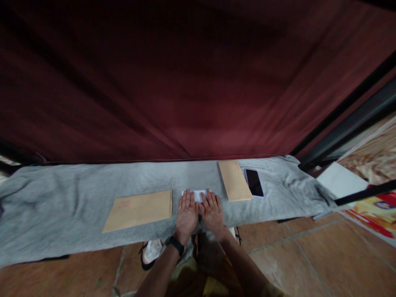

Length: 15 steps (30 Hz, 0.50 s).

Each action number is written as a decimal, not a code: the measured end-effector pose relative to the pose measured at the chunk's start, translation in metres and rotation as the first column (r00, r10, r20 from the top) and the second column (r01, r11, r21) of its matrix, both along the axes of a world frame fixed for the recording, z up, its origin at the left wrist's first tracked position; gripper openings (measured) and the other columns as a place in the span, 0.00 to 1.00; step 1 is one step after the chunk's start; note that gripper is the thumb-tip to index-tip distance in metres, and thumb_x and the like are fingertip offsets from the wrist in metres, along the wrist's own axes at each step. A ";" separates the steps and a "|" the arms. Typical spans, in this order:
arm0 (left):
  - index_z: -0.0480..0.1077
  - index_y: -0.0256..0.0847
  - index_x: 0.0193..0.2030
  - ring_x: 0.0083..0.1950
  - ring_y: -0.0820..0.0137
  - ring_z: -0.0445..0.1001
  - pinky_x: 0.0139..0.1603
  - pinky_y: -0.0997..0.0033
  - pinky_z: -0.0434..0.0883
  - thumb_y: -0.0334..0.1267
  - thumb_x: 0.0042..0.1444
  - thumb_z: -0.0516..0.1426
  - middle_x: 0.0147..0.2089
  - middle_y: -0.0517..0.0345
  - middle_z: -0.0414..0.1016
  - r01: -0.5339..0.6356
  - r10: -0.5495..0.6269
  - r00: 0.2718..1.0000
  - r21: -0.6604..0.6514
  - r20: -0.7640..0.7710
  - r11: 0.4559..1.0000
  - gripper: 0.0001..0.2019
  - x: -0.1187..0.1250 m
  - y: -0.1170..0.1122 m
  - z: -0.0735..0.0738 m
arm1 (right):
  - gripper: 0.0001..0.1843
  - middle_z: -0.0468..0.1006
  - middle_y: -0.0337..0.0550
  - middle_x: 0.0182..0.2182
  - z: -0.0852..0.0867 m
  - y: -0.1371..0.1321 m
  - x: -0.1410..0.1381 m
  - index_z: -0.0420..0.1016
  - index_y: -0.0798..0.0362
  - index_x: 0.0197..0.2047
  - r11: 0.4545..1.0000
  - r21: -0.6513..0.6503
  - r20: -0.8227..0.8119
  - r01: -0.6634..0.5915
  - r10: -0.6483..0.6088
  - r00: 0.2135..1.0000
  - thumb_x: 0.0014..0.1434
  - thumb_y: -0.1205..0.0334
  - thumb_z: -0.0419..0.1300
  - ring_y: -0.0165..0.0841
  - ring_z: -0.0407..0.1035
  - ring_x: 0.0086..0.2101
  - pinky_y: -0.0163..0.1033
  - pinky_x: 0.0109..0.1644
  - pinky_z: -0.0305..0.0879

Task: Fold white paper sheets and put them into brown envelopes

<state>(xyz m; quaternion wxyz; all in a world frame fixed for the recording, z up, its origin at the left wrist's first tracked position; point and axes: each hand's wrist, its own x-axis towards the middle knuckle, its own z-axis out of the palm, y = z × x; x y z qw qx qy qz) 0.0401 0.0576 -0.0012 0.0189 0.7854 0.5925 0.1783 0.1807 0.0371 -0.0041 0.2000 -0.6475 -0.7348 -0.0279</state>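
Both hands lie flat, side by side, on a small white sheet of paper at the middle of the grey cloth. My left hand, with a dark band at the wrist, covers the paper's left part. Over its right part rests my right hand, fingers stretched out. Only a strip of the paper shows between and beyond the fingers. Close to my left hand lies a brown envelope with faint red print. To the right of my right hand is another brown envelope or stack of them.
A dark-screened phone lies beside the right envelope. Grey cloth covers the long narrow surface. Behind it hangs a dark red curtain. Dark metal bars, a white board and a red-yellow box stand at the right.
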 end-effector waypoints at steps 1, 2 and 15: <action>0.58 0.29 0.72 0.78 0.55 0.52 0.74 0.47 0.58 0.37 0.68 0.45 0.75 0.37 0.57 -0.004 0.004 1.000 -0.006 0.002 1.000 0.28 0.000 0.000 0.001 | 0.27 0.62 0.55 0.70 -0.001 -0.002 0.002 0.63 0.51 0.72 1.000 0.012 0.002 0.007 -0.007 1.000 0.73 0.56 0.51 0.47 0.57 0.68 0.57 0.69 0.53; 0.58 0.28 0.72 0.78 0.55 0.52 0.74 0.48 0.58 0.37 0.68 0.45 0.75 0.37 0.57 -0.008 0.008 1.000 -0.009 0.005 1.000 0.28 0.001 0.001 0.002 | 0.27 0.62 0.56 0.70 -0.002 -0.004 0.004 0.62 0.52 0.72 1.000 0.024 0.006 0.013 -0.013 1.000 0.73 0.56 0.52 0.47 0.58 0.67 0.57 0.69 0.53; 0.51 0.36 0.75 0.75 0.51 0.57 0.71 0.43 0.63 0.43 0.70 0.48 0.74 0.37 0.60 -0.125 0.094 0.980 0.178 0.174 0.976 0.29 -0.039 -0.045 0.025 | 0.27 0.64 0.56 0.69 -0.004 -0.009 0.011 0.63 0.54 0.71 0.998 0.050 0.055 0.031 -0.034 0.998 0.73 0.55 0.51 0.46 0.59 0.67 0.54 0.70 0.50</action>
